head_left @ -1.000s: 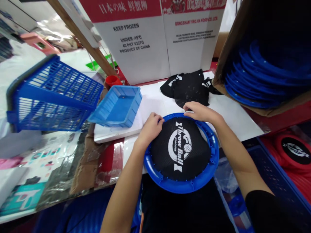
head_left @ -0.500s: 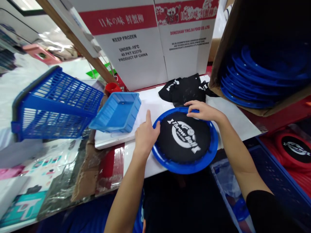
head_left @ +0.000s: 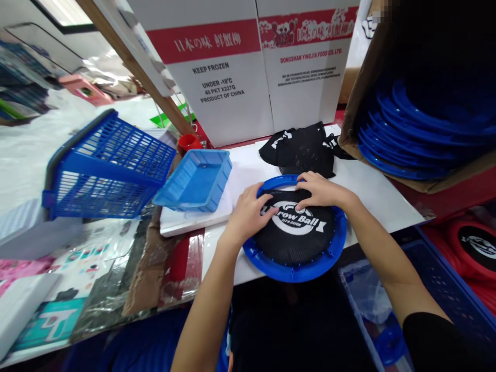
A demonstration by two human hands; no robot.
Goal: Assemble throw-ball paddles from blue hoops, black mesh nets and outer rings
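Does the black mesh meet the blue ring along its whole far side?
No, a pale gap shows between the black mesh and the far side of the blue ring.

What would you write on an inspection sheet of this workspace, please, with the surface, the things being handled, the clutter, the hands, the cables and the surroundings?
Surface: white board under the work.
Things handled: blue ring around black mesh printed "Throw Ball", lettering partly covered.
Clutter: light blue tray, tilted blue basket, red round item, loose black fabric pieces.
Hands: left hand and right hand both over the mesh's far part.
Cables: nothing seen that is clearly a cable.
Surroundings: printed carton behind; open brown box with stacked blue rings at picture right.
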